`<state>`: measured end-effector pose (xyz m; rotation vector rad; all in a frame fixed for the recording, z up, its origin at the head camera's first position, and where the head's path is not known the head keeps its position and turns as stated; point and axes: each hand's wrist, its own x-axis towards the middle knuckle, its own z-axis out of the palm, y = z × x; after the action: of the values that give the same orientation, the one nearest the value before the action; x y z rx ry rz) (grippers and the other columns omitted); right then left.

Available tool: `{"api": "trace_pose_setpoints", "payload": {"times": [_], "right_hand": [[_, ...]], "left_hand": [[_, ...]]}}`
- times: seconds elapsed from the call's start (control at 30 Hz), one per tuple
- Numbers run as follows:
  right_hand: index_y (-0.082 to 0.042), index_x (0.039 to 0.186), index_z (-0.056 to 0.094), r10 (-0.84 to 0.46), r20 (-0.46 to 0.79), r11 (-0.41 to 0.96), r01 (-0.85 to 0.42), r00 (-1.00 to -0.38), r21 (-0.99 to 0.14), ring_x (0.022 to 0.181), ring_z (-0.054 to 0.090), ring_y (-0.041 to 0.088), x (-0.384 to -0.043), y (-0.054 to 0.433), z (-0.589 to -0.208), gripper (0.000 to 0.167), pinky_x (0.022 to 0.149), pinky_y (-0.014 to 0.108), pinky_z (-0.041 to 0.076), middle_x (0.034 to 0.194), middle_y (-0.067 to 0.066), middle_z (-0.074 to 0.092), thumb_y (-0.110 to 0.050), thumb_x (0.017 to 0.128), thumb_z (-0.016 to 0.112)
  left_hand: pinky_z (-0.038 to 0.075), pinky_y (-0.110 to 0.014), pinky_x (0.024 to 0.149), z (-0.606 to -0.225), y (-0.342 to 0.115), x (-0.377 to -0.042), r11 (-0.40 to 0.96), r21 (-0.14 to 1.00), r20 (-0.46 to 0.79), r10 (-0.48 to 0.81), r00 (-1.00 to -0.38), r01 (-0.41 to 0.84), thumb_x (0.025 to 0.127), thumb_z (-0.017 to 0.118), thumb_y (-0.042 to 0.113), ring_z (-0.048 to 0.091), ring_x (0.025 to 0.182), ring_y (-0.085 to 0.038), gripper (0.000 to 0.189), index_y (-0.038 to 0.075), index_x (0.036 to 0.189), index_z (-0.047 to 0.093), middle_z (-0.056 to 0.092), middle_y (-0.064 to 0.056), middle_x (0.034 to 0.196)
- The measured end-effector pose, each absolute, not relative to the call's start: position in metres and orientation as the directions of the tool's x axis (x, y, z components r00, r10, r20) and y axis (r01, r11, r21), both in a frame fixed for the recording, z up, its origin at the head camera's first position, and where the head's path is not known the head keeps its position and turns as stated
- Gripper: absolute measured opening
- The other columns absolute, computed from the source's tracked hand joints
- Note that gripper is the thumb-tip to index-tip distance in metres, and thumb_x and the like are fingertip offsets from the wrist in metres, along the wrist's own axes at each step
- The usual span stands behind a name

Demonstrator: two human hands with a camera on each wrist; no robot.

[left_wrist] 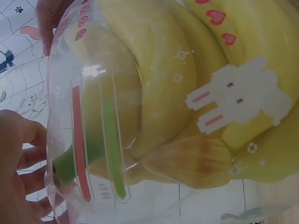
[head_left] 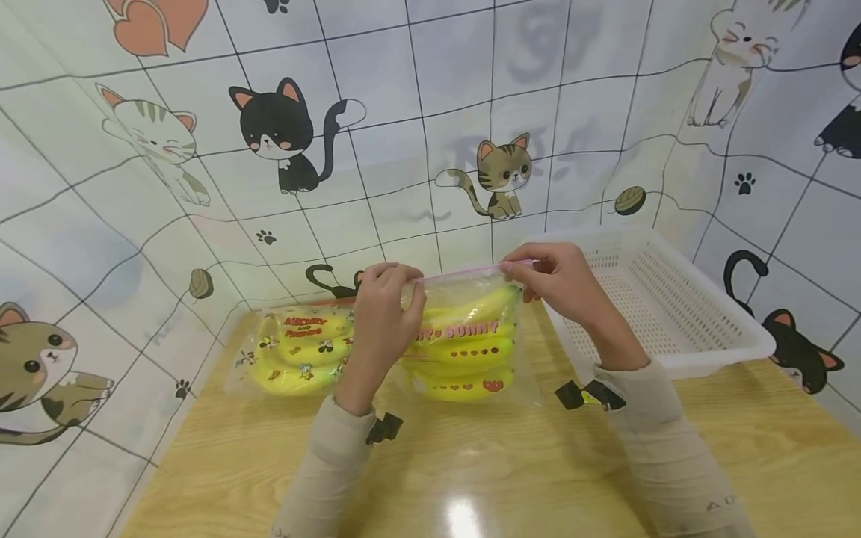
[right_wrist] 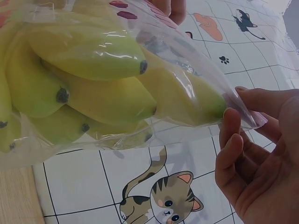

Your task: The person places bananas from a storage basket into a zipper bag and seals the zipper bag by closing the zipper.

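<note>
A clear zip bag (head_left: 529,373) with a pink top strip (head_left: 464,273) and bunny print stands in the middle, with yellow bananas (head_left: 471,366) inside. My left hand (head_left: 386,310) grips its top left corner, fingers over the strip. At the other end, my right hand (head_left: 558,282) pinches the strip between thumb and fingers; the right wrist view shows that corner in the fingertips (right_wrist: 240,91). Dark banana tips press against the plastic there. Left of my left hand lies a second printed bag (head_left: 299,347) of bananas, partly hidden by that hand.
A white perforated plastic basket (head_left: 713,351) sits at the right against the wall. Black square patches (head_left: 386,428) lie by my left cuff. The wooden table (head_left: 498,463) meets a tiled wall (head_left: 403,164) printed with cartoon cats at the back and sides.
</note>
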<state>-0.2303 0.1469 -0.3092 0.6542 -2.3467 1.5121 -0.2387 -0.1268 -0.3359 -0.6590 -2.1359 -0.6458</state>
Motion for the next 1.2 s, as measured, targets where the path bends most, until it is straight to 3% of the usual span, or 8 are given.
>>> {"api": "trace_pose_setpoints", "payload": {"times": [1.2], "right_hand": [[-0.002, 0.105, 0.076, -0.235, 0.438, 0.361, -0.497, -0.868, -0.789, 0.057, 0.061, 0.021, -0.2308, 0.1486, -0.31, 0.016, 0.056, 0.026, 0.056, 0.096, 0.016, 0.072, -0.015, 0.099, 0.07]], "left_hand": [[0.054, -0.047, 0.1, -0.3392, -0.1256, -0.2387, 0.734, 0.223, 0.808, 0.229, -0.543, 0.642, 0.098, 0.063, 0.01, 0.065, 0.111, -0.035, 0.01, 0.007, 0.099, 0.073, 0.078, -0.012, 0.096]]}}
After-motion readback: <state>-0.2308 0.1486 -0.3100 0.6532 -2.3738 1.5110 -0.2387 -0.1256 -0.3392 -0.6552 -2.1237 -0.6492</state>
